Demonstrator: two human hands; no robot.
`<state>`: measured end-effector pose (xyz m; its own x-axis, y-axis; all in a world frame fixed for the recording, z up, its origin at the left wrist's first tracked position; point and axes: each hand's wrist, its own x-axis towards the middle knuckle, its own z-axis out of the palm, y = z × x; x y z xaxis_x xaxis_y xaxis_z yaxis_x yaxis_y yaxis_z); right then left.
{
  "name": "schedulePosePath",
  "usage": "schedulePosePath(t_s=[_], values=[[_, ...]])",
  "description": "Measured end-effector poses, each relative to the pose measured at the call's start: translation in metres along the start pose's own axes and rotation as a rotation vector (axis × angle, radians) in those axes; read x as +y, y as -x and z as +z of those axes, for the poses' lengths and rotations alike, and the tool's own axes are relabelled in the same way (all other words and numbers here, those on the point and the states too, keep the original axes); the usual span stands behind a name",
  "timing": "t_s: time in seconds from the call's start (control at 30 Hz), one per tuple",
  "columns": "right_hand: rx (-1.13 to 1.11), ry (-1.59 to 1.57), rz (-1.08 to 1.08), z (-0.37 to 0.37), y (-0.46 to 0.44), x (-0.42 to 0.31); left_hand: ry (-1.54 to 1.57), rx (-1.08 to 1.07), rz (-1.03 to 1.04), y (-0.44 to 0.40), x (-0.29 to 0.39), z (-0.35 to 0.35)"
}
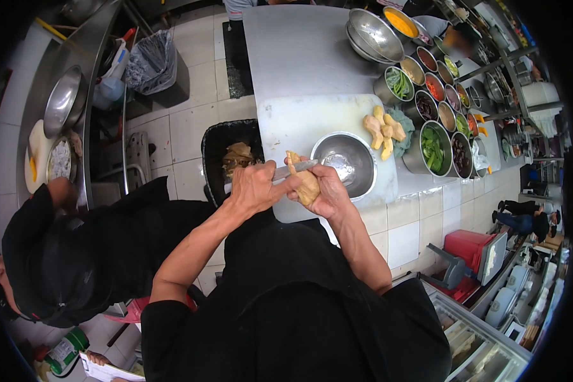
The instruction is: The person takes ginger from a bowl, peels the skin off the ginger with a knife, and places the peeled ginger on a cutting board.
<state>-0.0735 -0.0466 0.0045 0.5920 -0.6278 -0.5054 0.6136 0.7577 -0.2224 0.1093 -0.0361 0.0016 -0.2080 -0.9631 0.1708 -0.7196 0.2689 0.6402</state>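
Note:
My left hand (254, 186) is closed round a knife (297, 167), whose blade lies against the upper part of a piece of ginger (307, 187). My right hand (330, 195) grips that ginger from the other side. It is brownish, with a paler patch near the blade. Just beyond my right hand, a steel bowl (345, 164) sits on the white cutting board (293, 124). Several pale yellow peeled ginger pieces (386, 129) lie at the board's far right. Below my left hand, a black bin (209, 156) contains brown peelings (237, 156).
Steel containers of cut vegetables (431, 149) line the right of the steel table (299, 51), with stacked colanders (375, 36) behind. A green-grey cloth (401, 127) lies beside the ginger pieces. A person in black (95, 248) stands close on my left. A lined trash bin (162, 70) stands farther back.

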Motion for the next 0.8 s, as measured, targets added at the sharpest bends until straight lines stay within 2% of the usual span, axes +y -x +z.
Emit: schedulePosePath(t_s=[0.13, 0.23, 0.33, 0.43, 0.53, 0.63, 0.8], values=[[-0.129, -0.142, 0.068, -0.015, -0.005, -0.002, -0.032, -0.054, 0.032, 0.003, 0.004, -0.002], [0.181, -0.1, -0.039, 0.005, -0.003, 0.002, -0.043, -0.064, -0.011, 0.003, 0.0, 0.007], [0.357, -0.031, -0.116, 0.038, 0.005, 0.002, -0.011, -0.064, -0.046, 0.004, 0.001, 0.012], [0.265, -0.123, -0.008, 0.02, -0.003, -0.003, 0.05, -0.086, -0.085, 0.004, 0.004, 0.017], [0.238, -0.149, -0.038, 0.019, -0.003, -0.002, 0.119, -0.06, -0.094, 0.009, 0.006, 0.022], [0.303, -0.198, -0.071, 0.017, -0.007, 0.0, 0.103, -0.044, -0.082, 0.009, 0.007, 0.02], [0.265, 0.024, -0.202, 0.008, -0.011, 0.005, -0.007, 0.01, 0.016, 0.009, 0.013, 0.01]])
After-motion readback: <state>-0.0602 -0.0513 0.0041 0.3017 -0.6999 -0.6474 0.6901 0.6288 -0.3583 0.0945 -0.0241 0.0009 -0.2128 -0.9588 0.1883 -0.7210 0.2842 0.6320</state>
